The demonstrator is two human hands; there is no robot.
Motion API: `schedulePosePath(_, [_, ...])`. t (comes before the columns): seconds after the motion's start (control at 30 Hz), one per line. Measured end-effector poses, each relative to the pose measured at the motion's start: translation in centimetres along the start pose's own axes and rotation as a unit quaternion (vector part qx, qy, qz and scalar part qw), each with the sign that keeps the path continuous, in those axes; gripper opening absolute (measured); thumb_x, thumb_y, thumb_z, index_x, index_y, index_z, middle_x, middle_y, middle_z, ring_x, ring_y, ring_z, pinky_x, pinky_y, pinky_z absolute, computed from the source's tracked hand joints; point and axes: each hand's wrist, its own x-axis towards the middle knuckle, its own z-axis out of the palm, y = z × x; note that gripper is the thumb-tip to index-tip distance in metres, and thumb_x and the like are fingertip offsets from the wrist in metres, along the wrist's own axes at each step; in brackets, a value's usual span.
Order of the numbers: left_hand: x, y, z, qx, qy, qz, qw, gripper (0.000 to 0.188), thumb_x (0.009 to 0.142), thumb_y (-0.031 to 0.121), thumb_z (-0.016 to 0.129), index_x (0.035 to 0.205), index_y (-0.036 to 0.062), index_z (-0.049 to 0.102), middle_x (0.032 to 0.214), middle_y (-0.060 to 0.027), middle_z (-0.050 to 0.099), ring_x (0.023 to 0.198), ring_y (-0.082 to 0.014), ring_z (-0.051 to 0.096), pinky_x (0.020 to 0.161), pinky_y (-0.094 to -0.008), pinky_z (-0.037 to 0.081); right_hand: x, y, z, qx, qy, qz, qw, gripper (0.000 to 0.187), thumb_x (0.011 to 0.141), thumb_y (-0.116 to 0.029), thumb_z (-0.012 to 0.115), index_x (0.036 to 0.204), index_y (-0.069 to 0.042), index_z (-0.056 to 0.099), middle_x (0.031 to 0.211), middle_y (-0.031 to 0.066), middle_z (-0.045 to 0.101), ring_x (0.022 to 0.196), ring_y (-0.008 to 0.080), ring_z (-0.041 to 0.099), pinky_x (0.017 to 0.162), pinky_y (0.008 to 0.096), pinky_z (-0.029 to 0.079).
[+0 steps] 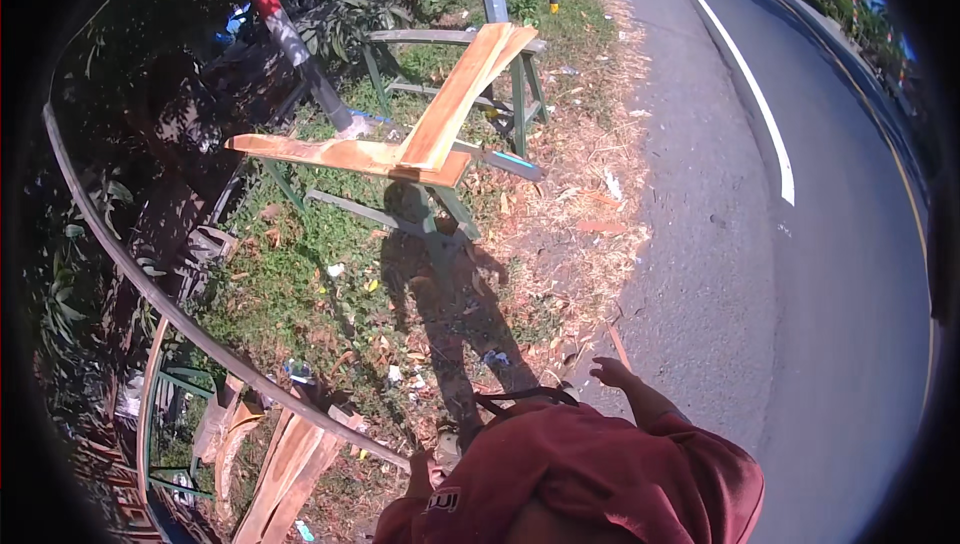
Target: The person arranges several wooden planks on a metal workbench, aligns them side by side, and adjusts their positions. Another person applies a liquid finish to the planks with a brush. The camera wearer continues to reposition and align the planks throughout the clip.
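Left hand (pixel 422 472) between 6 and 7 o'clock, holding the near end of a long grey pole (pixel 165 306); fine detail of the grip too small to make out. Pole sweeps from there to near 10 o'clock, bowed in this view. Right hand (pixel 608 372) between 4 and 5, out to the side, fingers loosely apart, nothing in it. At 12, green-legged bench (pixel 519 109) bearing a slanted plank (pixel 460 109), its near end atop a crosswise plank (pixel 320 151). More boards (pixel 290 474) at 7. Paved road (pixel 850 184) at 2 to 3.
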Motion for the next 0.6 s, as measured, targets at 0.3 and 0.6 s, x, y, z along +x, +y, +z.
schedulePosePath(0.3, [1.2, 12.9, 23.1, 0.349, -0.01, 0.33, 0.877, 0.047, 0.087, 0.044, 0.063, 0.111, 0.0046, 0.068, 0.106, -0.019, 0.07, 0.101, -0.0338, 0.067, 0.087, -0.0411, 0.052, -13.9, 20.2, -10.6, 0.138, 0.041, 0.44, 0.887, 0.045, 0.087, -0.029, 0.064, 0.121, 0.0, 0.061, 0.071, 0.0133, 0.069, 0.054, 0.0207, 0.066, 0.05, 0.0359, 0.054])
schedulePosePath(0.6, [5.7, 24.7, 30.2, 0.46, -0.016, 0.291, 0.839, 0.052, 0.086, 0.045, 0.064, 0.113, 0.0002, 0.066, 0.107, -0.0222, 0.069, 0.105, -0.037, 0.065, 0.09, -0.0451, 0.051, -3.5, 17.8, -4.2, 0.239, -0.027, 0.319, 0.917, 0.058, 0.087, -0.025, 0.07, 0.138, -0.008, 0.051, 0.083, 0.0147, 0.071, 0.061, 0.0201, 0.068, 0.053, 0.033, 0.054])
